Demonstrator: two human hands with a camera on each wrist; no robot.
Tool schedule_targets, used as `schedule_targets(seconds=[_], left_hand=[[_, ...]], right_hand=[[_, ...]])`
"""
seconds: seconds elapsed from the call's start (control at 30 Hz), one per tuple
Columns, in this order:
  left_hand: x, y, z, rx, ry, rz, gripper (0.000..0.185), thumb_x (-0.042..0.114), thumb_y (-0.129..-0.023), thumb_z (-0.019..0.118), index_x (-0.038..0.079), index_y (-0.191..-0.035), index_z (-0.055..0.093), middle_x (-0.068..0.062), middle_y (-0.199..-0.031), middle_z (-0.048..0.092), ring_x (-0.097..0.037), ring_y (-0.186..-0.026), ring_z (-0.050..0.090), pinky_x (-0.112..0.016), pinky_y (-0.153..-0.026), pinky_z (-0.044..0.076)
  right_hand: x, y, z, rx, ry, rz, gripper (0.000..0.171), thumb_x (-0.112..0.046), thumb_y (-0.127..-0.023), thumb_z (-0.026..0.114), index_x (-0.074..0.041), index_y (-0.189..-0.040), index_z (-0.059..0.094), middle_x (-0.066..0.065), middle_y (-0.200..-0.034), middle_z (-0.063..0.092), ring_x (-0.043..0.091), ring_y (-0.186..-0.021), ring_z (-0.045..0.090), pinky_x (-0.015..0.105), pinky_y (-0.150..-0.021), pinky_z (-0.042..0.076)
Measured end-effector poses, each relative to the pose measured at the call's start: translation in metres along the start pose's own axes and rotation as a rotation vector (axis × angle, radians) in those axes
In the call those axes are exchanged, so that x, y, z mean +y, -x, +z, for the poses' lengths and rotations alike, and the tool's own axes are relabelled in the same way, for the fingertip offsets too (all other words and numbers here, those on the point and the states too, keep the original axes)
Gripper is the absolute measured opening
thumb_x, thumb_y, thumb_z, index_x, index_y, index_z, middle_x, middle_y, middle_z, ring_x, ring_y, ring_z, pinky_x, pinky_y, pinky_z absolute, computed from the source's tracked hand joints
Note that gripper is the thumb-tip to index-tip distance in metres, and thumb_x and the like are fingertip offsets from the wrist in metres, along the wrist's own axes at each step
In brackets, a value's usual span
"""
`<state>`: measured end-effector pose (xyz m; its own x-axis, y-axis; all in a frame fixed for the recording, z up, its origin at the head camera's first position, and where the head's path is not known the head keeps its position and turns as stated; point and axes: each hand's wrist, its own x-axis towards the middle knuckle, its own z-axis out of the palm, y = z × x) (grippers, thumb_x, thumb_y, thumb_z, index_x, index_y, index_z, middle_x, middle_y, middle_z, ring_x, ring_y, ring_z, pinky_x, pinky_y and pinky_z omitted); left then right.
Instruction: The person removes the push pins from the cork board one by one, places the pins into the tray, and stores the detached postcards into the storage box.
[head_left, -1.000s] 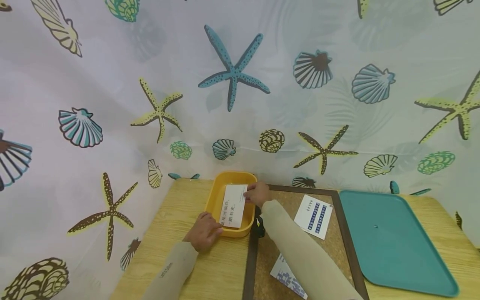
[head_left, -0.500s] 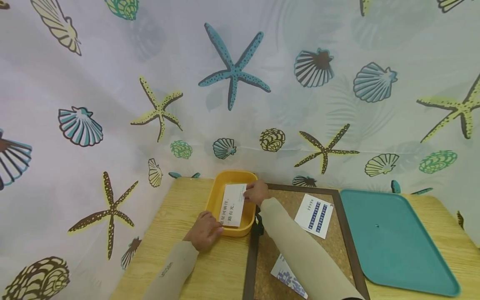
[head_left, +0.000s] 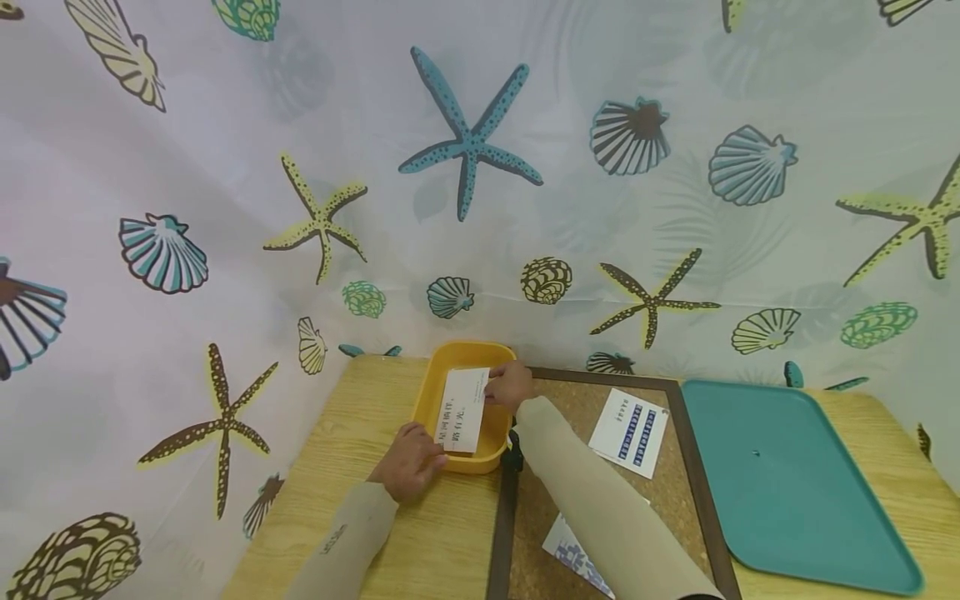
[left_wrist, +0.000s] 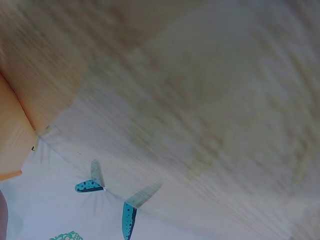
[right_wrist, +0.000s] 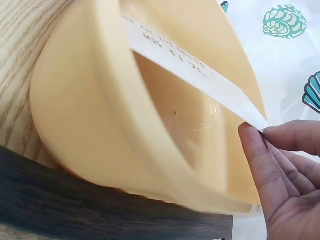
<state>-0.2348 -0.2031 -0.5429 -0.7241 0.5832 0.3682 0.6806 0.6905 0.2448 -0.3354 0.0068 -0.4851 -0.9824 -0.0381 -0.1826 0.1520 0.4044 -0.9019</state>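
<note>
A yellow tray (head_left: pixel 427 400) stands on the wooden table (head_left: pixel 360 417) near the back edge. A white card (head_left: pixel 463 410) with dark print lies slanted over the tray, its near end on the front rim. My right hand (head_left: pixel 510 386) pinches the card's far right edge. In the right wrist view my fingertips (right_wrist: pixel 250 135) meet the corner of the white card (right_wrist: pixel 200 70) above the yellow tray (right_wrist: pixel 100 125). My left hand (head_left: pixel 408 461) holds the tray's near left corner. The left wrist view shows only blurred table (left_wrist: pixel 200 100) and a bit of the tray (left_wrist: pixel 12 145).
A cork board with a dark frame (head_left: pixel 504 517) lies right of the tray, with a blue-printed card (head_left: pixel 630 432) on it and another card (head_left: pixel 570 554) under my right forearm. A teal tray (head_left: pixel 787 483) sits at the far right. A shell-patterned curtain (head_left: pixel 480 167) hangs behind.
My right hand and the card have edged slightly left over the yellow tray. The left hand has stayed at the tray's corner.
</note>
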Motion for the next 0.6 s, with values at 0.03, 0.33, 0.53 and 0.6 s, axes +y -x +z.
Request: schedule_targets(seconds=[0.03, 0.33, 0.53, 0.6], left_hand=[[0.000, 0.000, 0.000, 0.006, 0.003, 0.005, 0.027, 0.023, -0.097, 0.052, 0.011, -0.084, 0.073, 0.002, -0.076, 0.064, -0.018, -0.083, 0.053, -0.047, -0.101, 0.035], [0.000, 0.000, 0.001, 0.036, -0.020, 0.036, 0.025, 0.022, -0.095, 0.053, 0.013, -0.082, 0.072, 0.003, -0.073, 0.063, -0.017, -0.081, 0.053, -0.046, -0.098, 0.036], [0.001, 0.000, -0.001, 0.036, -0.017, 0.047, 0.025, 0.021, -0.095, 0.053, 0.012, -0.081, 0.072, 0.002, -0.075, 0.065, -0.018, -0.082, 0.055, -0.047, -0.099, 0.036], [0.001, 0.000, -0.002, 0.035, -0.023, 0.048, 0.025, 0.021, -0.095, 0.052, 0.012, -0.080, 0.070, 0.002, -0.075, 0.065, -0.018, -0.081, 0.054, -0.047, -0.098, 0.036]], right_hand=[[0.000, 0.000, 0.000, 0.002, 0.002, 0.001, 0.029, 0.004, -0.083, 0.065, 0.006, -0.112, 0.068, 0.016, -0.093, 0.071, 0.021, -0.073, 0.071, 0.032, -0.065, 0.058], [0.002, -0.004, -0.001, -0.025, -0.002, -0.001, 0.038, 0.001, -0.084, 0.066, 0.007, -0.121, 0.062, 0.020, -0.104, 0.069, 0.023, -0.076, 0.072, 0.033, -0.068, 0.058], [-0.001, 0.003, -0.003, -0.045, 0.055, -0.013, 0.040, -0.007, -0.087, 0.066, 0.007, -0.124, 0.060, 0.018, -0.106, 0.070, 0.023, -0.085, 0.072, 0.037, -0.079, 0.057], [-0.002, 0.006, -0.003, -0.040, 0.066, -0.018, 0.038, -0.011, -0.088, 0.064, 0.006, -0.122, 0.062, 0.017, -0.106, 0.070, 0.023, -0.086, 0.071, 0.038, -0.080, 0.056]])
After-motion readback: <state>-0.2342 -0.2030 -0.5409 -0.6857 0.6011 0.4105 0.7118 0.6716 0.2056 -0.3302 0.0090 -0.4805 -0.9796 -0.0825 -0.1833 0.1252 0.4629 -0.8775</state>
